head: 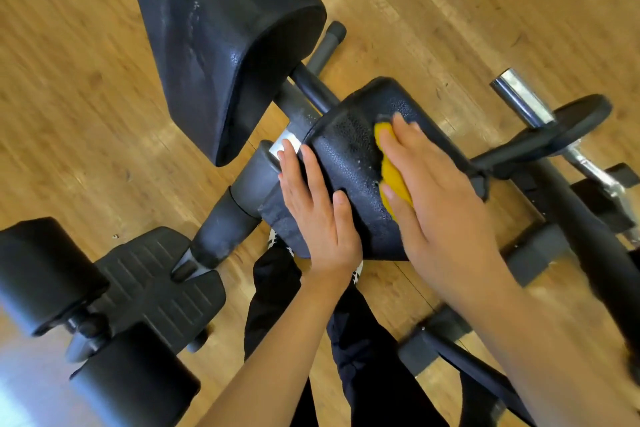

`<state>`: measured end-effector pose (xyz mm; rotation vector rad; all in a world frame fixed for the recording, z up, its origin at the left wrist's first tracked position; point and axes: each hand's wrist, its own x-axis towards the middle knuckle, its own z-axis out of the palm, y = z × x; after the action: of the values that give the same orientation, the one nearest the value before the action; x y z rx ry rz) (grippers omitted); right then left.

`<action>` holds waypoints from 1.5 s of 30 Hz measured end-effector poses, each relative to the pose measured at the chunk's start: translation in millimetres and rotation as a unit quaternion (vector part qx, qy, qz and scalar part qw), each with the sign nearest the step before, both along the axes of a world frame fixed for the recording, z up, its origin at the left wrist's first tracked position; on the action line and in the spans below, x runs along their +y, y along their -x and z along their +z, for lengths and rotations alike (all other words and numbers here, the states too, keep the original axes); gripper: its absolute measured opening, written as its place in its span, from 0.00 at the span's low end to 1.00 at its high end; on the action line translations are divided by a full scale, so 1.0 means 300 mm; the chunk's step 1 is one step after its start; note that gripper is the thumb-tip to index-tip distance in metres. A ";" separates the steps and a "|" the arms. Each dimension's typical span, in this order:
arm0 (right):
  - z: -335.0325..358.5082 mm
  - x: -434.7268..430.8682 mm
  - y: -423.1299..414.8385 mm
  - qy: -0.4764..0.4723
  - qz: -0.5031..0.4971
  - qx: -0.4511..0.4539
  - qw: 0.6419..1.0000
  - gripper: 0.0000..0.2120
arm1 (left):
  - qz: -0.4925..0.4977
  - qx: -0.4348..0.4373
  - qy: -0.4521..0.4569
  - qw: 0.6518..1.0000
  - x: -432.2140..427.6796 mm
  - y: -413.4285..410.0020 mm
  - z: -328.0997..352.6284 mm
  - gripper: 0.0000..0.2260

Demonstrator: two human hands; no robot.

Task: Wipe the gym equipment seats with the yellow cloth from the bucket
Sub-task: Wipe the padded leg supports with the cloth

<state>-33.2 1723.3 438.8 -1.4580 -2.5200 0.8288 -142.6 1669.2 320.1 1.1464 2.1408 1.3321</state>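
A black padded seat (349, 146) of a gym bench sits in the middle of the view, its surface wet with droplets. My right hand (440, 191) lies flat on the seat's right half with straight fingers, pressing the yellow cloth (391, 166) against the pad; only the cloth's left edge shows from under the palm. My left hand (315, 208) rests on the seat's near left edge, fingers straight along the side and thumb on top. The black backrest pad (214, 45) rises behind the seat and also glistens with moisture. No bucket is in view.
The bench frame's dark tube (239, 198) runs down left to a ribbed footplate (156, 274) with two black roller pads (41, 270). At right, a chrome bar with a black weight plate (575, 121) sits over the frame. Wooden floor (79, 87) lies all around; my dark trouser legs stand below.
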 end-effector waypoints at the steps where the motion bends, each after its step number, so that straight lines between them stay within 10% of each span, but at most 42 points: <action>1: 0.002 -0.059 -0.037 -0.020 -0.006 -0.014 1.000 0.24 | 0.001 0.000 0.006 1.000 0.001 0.000 0.001 0.29; 15: -0.029 0.197 0.329 -0.124 0.134 -0.065 0.981 0.17 | -0.005 -0.026 -0.031 0.999 -0.001 0.003 0.004 0.28; 23: -0.006 -0.092 -0.043 -0.085 0.014 -0.017 0.996 0.23 | 0.002 0.004 -0.004 1.000 0.003 0.001 -0.003 0.29; 33: -0.037 0.253 0.403 -0.061 0.002 -0.093 0.994 0.11 | -0.005 0.005 -0.004 1.000 0.001 0.002 -0.017 0.28; 45: 0.007 0.090 0.185 -0.005 -0.075 -0.071 0.995 0.27 | 0.003 0.005 -0.012 1.000 0.003 0.004 -0.002 0.28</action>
<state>-88.6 1750.5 440.8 -1.7351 -2.4678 0.7128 -143.8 1670.1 319.5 1.1598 2.1419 1.3621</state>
